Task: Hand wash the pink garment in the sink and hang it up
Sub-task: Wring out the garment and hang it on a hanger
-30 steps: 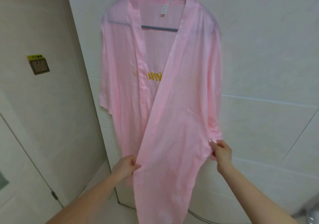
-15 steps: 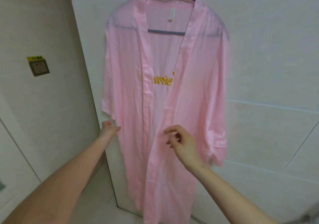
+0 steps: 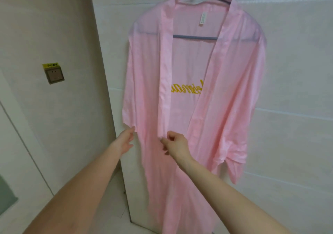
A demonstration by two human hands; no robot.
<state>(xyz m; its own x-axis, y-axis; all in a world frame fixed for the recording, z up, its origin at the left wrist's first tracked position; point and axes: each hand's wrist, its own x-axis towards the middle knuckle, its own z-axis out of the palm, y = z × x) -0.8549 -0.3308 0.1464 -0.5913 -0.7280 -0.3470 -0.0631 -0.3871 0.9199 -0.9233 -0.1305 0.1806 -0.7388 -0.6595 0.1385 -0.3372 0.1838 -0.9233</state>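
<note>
A pink robe (image 3: 225, 107) hangs on a grey hanger (image 3: 194, 37); the right hand (image 3: 177, 144) pinches its front band, the left hand (image 3: 125, 141), fingers relaxed, touches its side.

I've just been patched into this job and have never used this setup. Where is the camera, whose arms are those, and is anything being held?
There is no machine here. A person works with two bare hands, and the one camera sits on their head, looking forward and down, so the arms enter from the bottom. A pink robe hangs on a grey hanger against a tiled wall. Its front is open and yellow lettering shows inside. The right hand pinches the edge of the robe's front band. The left hand is open, with its fingers at the robe's side edge, holding nothing I can see. No sink shows in this view.
</note>
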